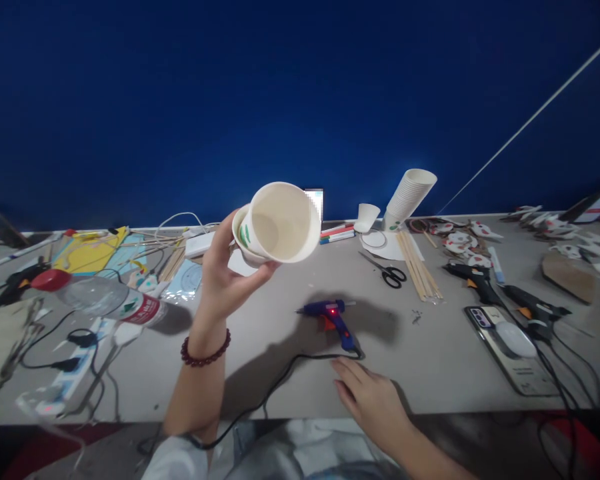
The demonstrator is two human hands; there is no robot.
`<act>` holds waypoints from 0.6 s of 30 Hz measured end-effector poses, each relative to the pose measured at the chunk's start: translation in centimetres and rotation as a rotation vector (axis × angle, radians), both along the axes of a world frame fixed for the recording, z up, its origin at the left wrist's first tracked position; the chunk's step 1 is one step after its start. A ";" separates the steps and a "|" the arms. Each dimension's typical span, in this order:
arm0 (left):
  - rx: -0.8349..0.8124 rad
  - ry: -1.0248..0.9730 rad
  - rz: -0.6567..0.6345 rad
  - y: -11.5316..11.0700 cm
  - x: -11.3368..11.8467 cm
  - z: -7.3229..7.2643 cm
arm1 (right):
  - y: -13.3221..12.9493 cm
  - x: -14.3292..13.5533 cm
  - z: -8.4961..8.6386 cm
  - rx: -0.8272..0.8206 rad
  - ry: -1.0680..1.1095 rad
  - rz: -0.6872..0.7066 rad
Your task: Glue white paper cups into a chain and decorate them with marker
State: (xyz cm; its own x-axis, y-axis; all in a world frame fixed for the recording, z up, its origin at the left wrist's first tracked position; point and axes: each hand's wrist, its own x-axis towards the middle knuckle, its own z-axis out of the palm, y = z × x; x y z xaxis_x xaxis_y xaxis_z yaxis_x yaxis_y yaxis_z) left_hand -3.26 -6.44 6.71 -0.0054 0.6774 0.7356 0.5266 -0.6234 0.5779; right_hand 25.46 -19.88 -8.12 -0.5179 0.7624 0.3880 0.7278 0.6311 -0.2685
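Note:
My left hand (230,280) is raised above the table and closed around a white paper cup (280,227). Its mouth faces me and shows a bare inside. The rim of a second paper cup (239,230) with a green print shows behind it, in the same grip. A blue glue gun (330,317) lies on its side below the cups, its red light lit. Just under the glue gun's handle, my right hand (367,393) rests on the table by the black cord (300,360), holding nothing, fingers stretched out. Whether the fingertips touch the cord, I cannot tell.
A tall stack of paper cups (410,197) leans at the back right. Scissors (389,270), wooden sticks (417,263) and a phone (510,353) lie on the right. On the left are a plastic bottle (105,297) and a power strip (80,367) with cords.

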 end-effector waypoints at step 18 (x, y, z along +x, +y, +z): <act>0.073 0.182 -0.035 0.0 0.3 0.2 | 1.5 0.9 1.5 -0.409 -0.185 0.240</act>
